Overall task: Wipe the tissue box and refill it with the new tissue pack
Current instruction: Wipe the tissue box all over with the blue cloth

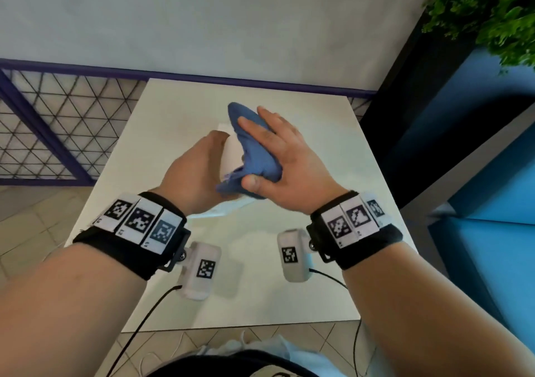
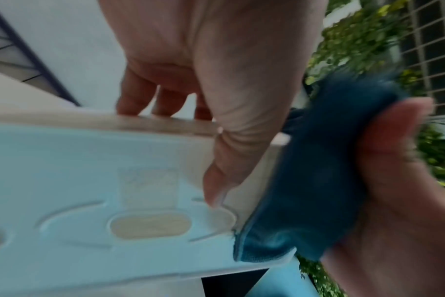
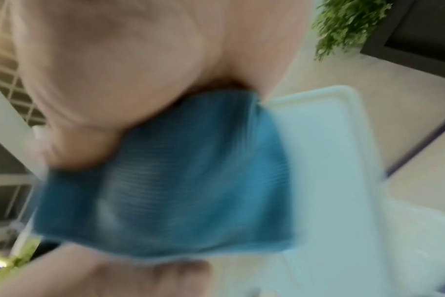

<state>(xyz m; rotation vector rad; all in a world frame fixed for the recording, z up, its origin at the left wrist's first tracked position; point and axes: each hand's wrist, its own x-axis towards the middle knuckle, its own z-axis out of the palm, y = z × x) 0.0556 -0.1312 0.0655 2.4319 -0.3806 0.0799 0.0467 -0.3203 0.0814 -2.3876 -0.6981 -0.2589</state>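
My left hand [image 1: 197, 174] grips the white tissue box [image 1: 230, 150] and holds it tilted above the table; its fingers curl over the box's edge [image 2: 165, 120] and its thumb lies on a face with an oval slot [image 2: 150, 225]. My right hand [image 1: 289, 159] holds a blue cloth [image 1: 254, 150], thumb pinched under it, and presses it against the box's side [image 3: 330, 160]. The cloth [image 2: 313, 191] wraps the box's end and covers much of the box in the head view. Beneath the hands a pale plastic-wrapped pack [image 1: 228, 210] lies on the table, mostly hidden.
The white square table [image 1: 260, 289] stands against a grey wall. A purple lattice fence [image 1: 58, 121] is on the left, a dark and blue unit [image 1: 492, 174] on the right, and green foliage [image 1: 486, 8] hangs top right. Cables trail off the table's front edge.
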